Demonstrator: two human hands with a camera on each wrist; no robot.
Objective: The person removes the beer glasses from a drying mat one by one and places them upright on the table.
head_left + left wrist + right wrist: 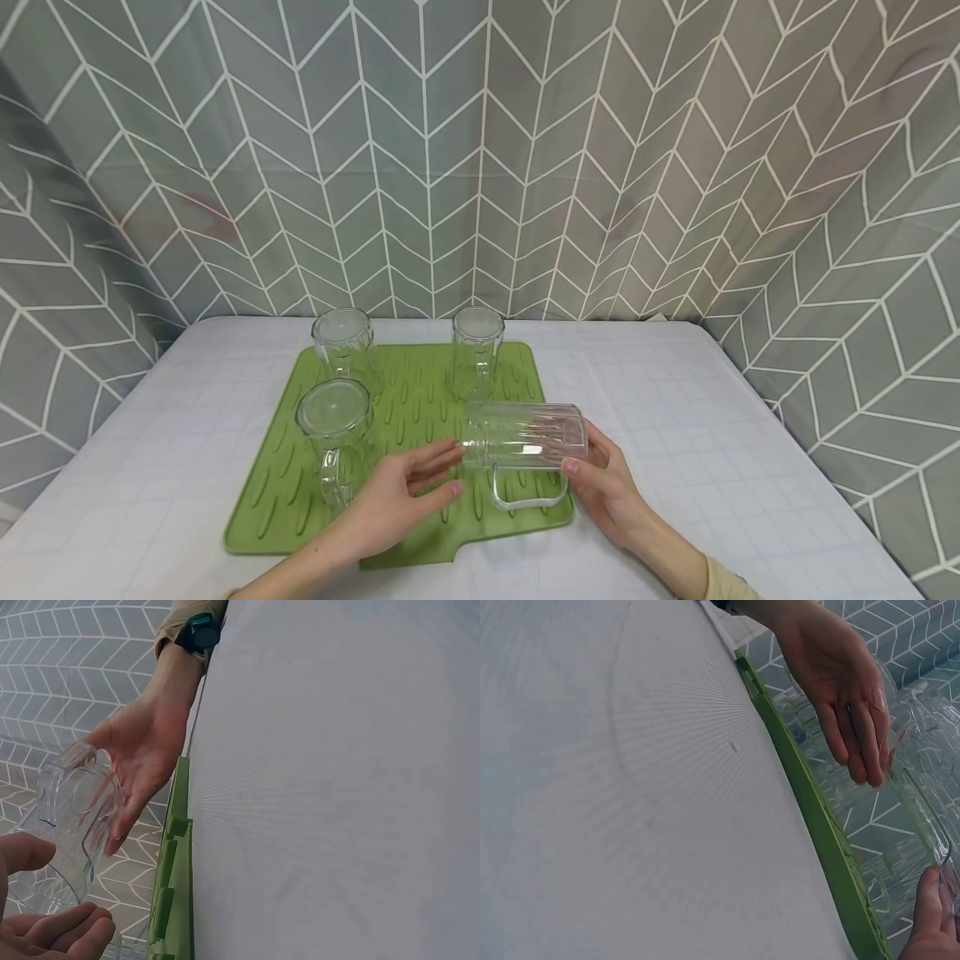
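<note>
- Head view: your right hand [611, 492] grips the right end of a clear glass mug [525, 433], thumb on the near side, fingers mostly hidden behind.
- Your left hand [397, 500] is loosely open, fingers nearly straight, holding nothing; it sits at the mug's left end, and whether it touches I can't tell.
- The mug lies sideways just right of the frame's centre, in the lower half, its handle [532, 503] toward the bottom edge.
- Expect stiff, breakable glass, probably weighty, and slick if wet. Take the handle or cradle the body with both hands; don't squeeze the rim.
- Beneath, the green mat [412, 546] at lower centre should cushion contact.
- Three other mugs [335, 412] stand left of centre and at mid-frame; glass-on-glass knocks could chip them.
</note>
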